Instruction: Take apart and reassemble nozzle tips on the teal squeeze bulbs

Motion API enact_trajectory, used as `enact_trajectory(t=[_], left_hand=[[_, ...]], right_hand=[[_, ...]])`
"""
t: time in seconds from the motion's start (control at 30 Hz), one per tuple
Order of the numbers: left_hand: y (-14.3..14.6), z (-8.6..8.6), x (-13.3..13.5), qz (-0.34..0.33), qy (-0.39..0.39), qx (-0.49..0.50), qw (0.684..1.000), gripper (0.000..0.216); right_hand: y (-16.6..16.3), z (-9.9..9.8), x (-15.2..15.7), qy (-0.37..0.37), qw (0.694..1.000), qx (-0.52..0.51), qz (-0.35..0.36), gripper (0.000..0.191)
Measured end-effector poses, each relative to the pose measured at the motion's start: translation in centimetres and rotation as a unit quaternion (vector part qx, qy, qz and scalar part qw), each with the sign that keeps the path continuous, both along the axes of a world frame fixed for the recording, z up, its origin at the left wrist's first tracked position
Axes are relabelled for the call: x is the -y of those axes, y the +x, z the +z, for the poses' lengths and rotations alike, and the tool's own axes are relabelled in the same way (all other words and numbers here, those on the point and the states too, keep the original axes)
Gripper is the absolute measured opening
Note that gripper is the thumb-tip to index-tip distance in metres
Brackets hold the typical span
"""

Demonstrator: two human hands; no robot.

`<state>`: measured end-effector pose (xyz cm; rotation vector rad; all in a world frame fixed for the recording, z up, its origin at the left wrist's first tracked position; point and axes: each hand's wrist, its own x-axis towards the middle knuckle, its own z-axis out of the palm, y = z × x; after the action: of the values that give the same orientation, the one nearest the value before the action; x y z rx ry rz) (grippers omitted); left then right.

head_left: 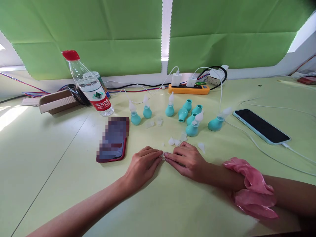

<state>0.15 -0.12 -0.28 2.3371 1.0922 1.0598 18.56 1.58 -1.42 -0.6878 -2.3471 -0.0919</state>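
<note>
My left hand (pixel 144 164) and my right hand (pixel 186 161) meet low over the table, fingertips almost touching. Both are closed in a pinch on a small translucent plastic piece (pixel 163 156), mostly covered by the fingers. Just beyond my right hand lie several loose translucent nozzle tips (pixel 171 141), and one more tip (pixel 201 147) rests to its right. Farther back stand teal rubber bulbs with clear tips fitted, among them one bulb (pixel 192 129) near my right hand and another (pixel 135 118) at the left. Several bare teal bulbs (pixel 183 114) are grouped between them.
A phone in a red case (pixel 112 140) lies left of my hands. A charging phone (pixel 261 126) is at the right, its white cable crossing the table. Behind are a water bottle (pixel 92 89), an open cardboard box (pixel 59 101) and an orange power strip (pixel 177 89).
</note>
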Motion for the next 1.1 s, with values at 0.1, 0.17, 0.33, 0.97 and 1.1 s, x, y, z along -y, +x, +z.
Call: enact_trajectory(t=[0.1, 0.17, 0.33, 0.97, 1.1], left_hand=[[0.0, 0.0, 0.0, -0.001, -0.007, -0.004, 1.000, 0.019], [0.0, -0.1, 0.0, 0.007, -0.014, -0.007, 1.000, 0.021], [-0.1, -0.5, 0.1, 0.012, -0.001, 0.010, 1.000, 0.022], [-0.1, 0.0, -0.2, -0.029, -0.078, 0.068, 0.994, 0.020], [0.0, -0.1, 0.0, -0.034, -0.054, 0.079, 0.995, 0.018]], right_hand=[[0.0, 0.1, 0.1, -0.012, 1.000, 0.004, -0.015, 0.014], [0.0, 0.2, 0.1, -0.025, 0.999, -0.003, -0.031, 0.019], [-0.1, 0.2, 0.2, -0.027, 0.997, 0.021, -0.067, 0.029], [0.2, -0.2, -0.4, -0.022, 0.999, -0.047, -0.011, 0.016], [0.1, -0.4, -0.4, -0.037, 0.996, -0.076, 0.032, 0.016]])
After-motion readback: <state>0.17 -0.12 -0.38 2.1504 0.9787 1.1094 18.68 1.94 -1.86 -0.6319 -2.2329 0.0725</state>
